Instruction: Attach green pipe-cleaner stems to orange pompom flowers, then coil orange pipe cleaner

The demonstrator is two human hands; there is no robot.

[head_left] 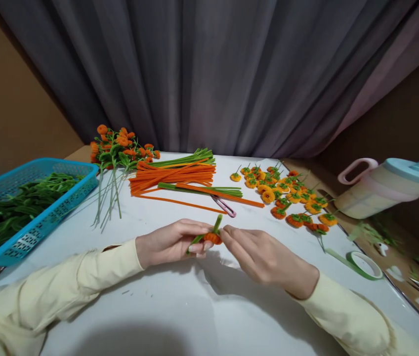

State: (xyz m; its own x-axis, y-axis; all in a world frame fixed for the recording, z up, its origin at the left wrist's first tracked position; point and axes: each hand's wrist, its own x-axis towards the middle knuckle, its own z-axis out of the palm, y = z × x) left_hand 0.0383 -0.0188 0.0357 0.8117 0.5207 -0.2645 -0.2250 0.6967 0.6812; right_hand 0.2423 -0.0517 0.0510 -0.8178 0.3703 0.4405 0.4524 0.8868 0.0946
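Between my hands, above the white table, is a small orange pipe-cleaner pumpkin [213,238] with green pipe-cleaner pieces sticking up and out to the left. My left hand [180,242] pinches it from the left, thumb in front. From the right, my right hand [259,252] has its fingers closed together against the pumpkin's side; whatever lies under those fingertips is hidden. Just beyond my hands lie a pink scissors-like tool [226,206], a pile of orange pipe cleaners [174,175] and green pipe cleaners [190,157].
A blue basket [52,210] of green leaves stands left. Behind it lies a bunch of orange flowers [120,146]. Several small orange and yellow pumpkins [293,195] spread at the right, near green tape [365,265] and a handled tumbler [376,190]. A grey curtain [209,74] hangs behind.
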